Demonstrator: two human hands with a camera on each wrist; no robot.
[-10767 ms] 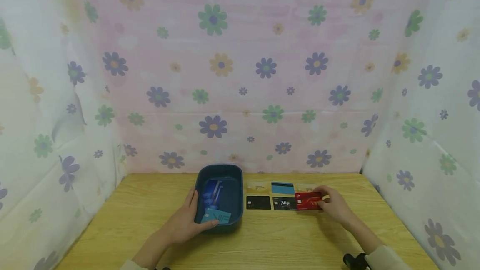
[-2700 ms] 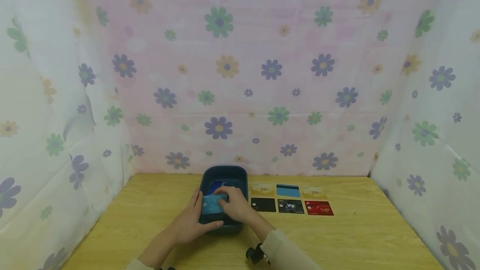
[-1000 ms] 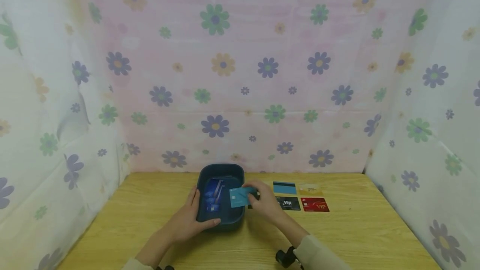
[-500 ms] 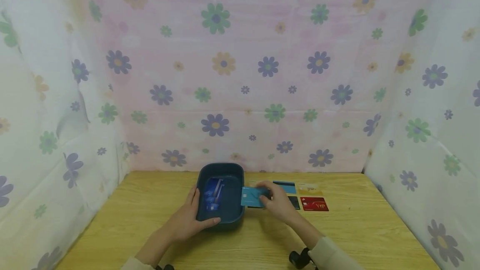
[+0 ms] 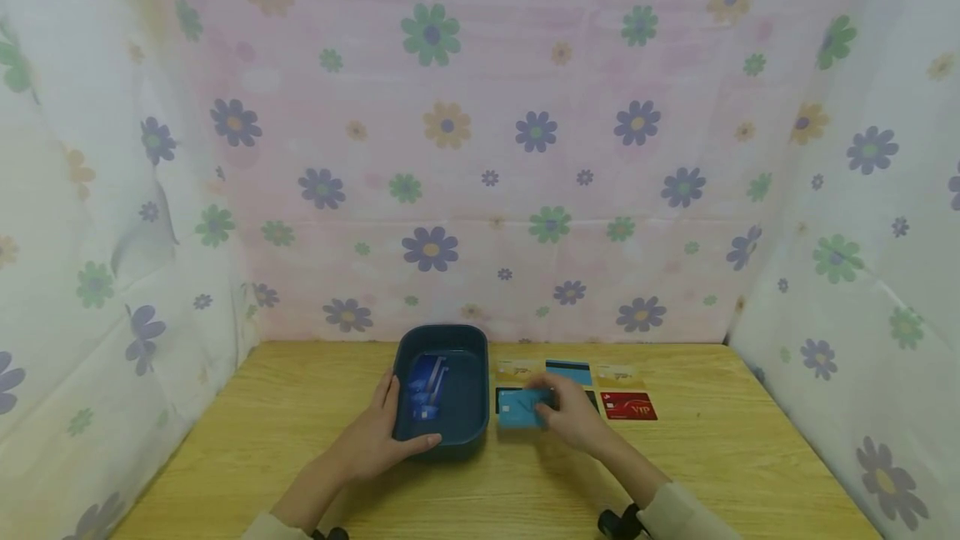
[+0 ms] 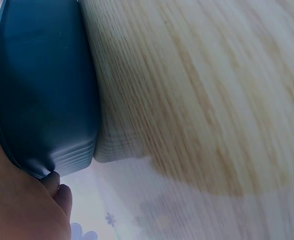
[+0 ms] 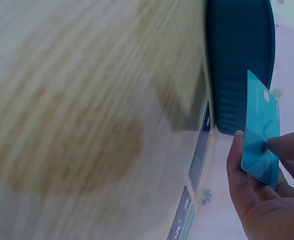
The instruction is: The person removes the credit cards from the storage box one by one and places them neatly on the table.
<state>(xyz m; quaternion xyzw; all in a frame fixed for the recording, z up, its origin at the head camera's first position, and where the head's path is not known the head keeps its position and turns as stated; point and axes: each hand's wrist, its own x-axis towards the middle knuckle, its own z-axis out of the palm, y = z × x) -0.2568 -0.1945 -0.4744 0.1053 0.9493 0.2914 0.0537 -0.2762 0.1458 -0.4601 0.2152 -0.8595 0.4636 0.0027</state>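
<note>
My left hand [image 5: 371,436] grips a dark blue plastic box [image 5: 467,411], its thumb over the near end and its fingers along the left side. Inside the box lie shiny blue cards [image 5: 427,387], how many I cannot tell. Between thumb and fingers my right hand [image 5: 576,419] pinches a teal card [image 5: 517,411], raised just right of the box. In the right wrist view the teal card [image 7: 261,132] is tilted on edge, off the table. Beneath it, the black card and dark Vip card are mostly hidden by the card and hand.
A back row holds a gold card [image 5: 516,370], a blue card with a dark stripe [image 5: 567,372] and another gold card [image 5: 619,376]. A red VIP card [image 5: 628,406] ends the front row. Flowered cloth [image 5: 480,148] surrounds the wooden table [image 5: 712,457].
First the right hand laid the red card in the front row. Then it took the teal card out of the box and carried it right, over the black card. The left hand stayed.
</note>
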